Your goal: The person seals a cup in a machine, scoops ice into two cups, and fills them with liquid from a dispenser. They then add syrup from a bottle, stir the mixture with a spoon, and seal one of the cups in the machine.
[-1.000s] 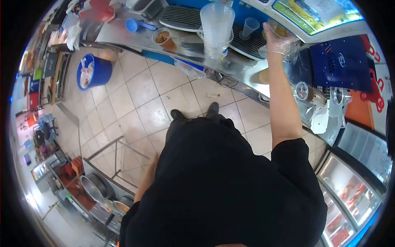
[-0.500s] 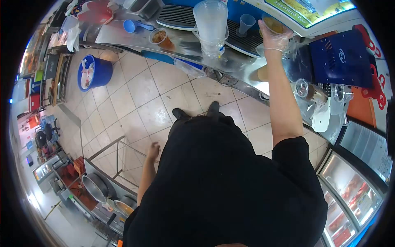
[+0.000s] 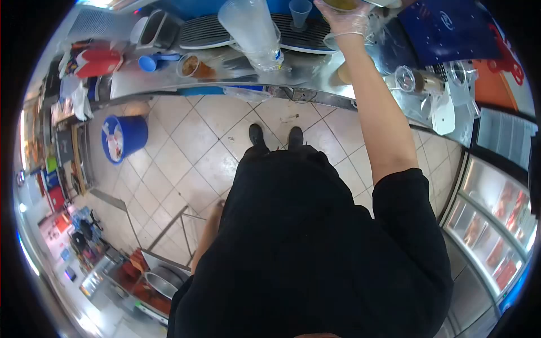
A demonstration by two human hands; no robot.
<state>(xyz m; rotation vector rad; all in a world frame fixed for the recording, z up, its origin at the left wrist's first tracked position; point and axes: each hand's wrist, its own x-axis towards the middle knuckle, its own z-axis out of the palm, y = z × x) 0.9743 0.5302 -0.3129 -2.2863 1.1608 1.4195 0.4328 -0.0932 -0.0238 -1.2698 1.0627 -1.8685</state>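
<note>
My right hand, in a clear plastic glove, is raised at the top edge of the view, above the steel counter. Its fingers are wrapped round a clear cup with yellowish contents, partly cut off by the frame. My left hand hangs low beside my body, mostly hidden by the black shirt, and its fingers cannot be made out. Left of the right hand are a small clear cup on the black drip tray and a tall stack of clear cups.
On the counter lie a cup with brown contents and a blue scoop. A blue bin stands on the tiled floor. A dark blue box is at the upper right, glass-door fridges at the right.
The view has shifted, and the right hand with its cup now sits higher, partly out of frame. The left hand has gone closer to my body and is more hidden.
</note>
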